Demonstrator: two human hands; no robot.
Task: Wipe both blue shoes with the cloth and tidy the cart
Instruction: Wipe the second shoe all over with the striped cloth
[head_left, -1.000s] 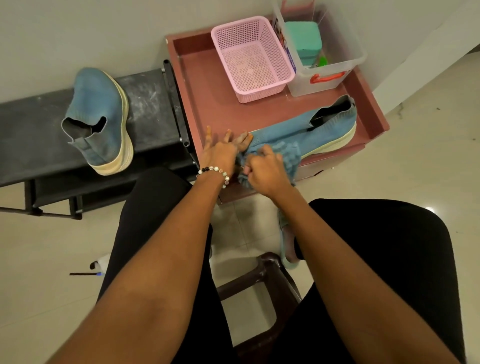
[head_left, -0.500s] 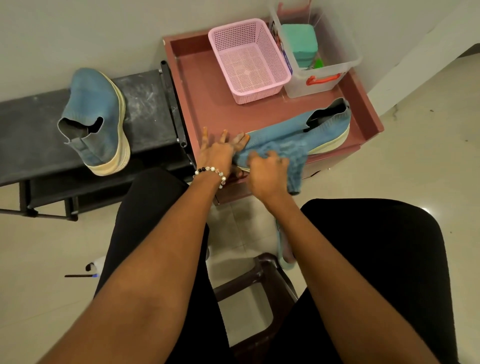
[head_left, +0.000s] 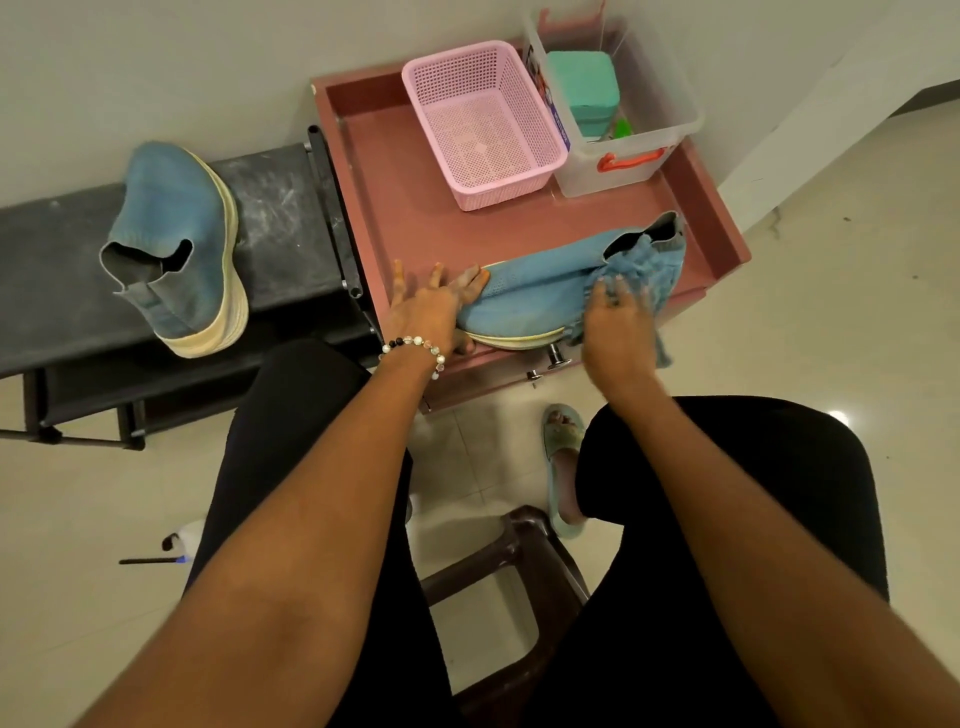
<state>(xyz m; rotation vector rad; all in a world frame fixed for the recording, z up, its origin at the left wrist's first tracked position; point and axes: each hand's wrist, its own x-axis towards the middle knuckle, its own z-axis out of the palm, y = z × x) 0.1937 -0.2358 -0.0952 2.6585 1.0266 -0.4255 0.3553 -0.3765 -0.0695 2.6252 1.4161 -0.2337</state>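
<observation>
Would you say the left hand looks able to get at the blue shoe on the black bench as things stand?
Probably yes: the left hand is open, merely steadying the cart's shoe, and nothing stands between it and the bench shoe.

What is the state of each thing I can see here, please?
shoe on cart: on its side, steadied and wiped
cloth: bunched near the shoe's heel
left hand: flat, pressing the toe
right hand: holding the cloth
second shoe: on the bench, untouched
pink basket: upright, empty
</observation>
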